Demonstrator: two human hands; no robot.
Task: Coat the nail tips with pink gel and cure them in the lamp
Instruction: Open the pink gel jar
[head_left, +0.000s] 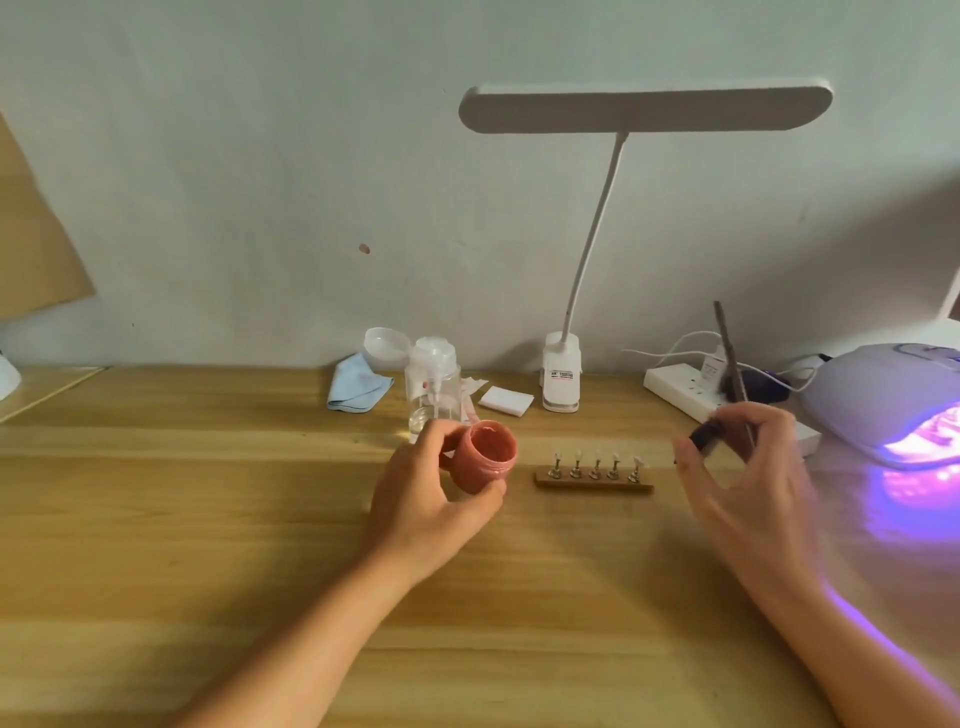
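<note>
**One open jar, five nail tips, two busy hands**

Two bare hands work over the wooden surface (208, 493). The left hand (441, 499) is curled round one pink gel jar (485, 457), which is lidless and tilted so its mouth faces the camera. It is held just left of the holder strip (594, 486). That single wooden strip lies on the surface between the hands and carries five nail tips (596, 461), each on its own small stand, in one row.

The right hand (748, 467) is closed on one thin grey brush (730, 358), whose handle rises up and back. A small dark piece (706, 446) sits at its fingertips. Motion blur keeps me from telling what the piece is, and the brush's working end is hidden.

One curing lamp (893, 405) glows purple at the far right, cut off by the frame edge. Along the wall stand one white desk lamp (644, 109), one power strip (675, 387) partly hidden behind the right hand, one clear pump bottle (434, 389), one blue cloth (358, 384) and a few white pads (506, 401), their number unclear.
</note>
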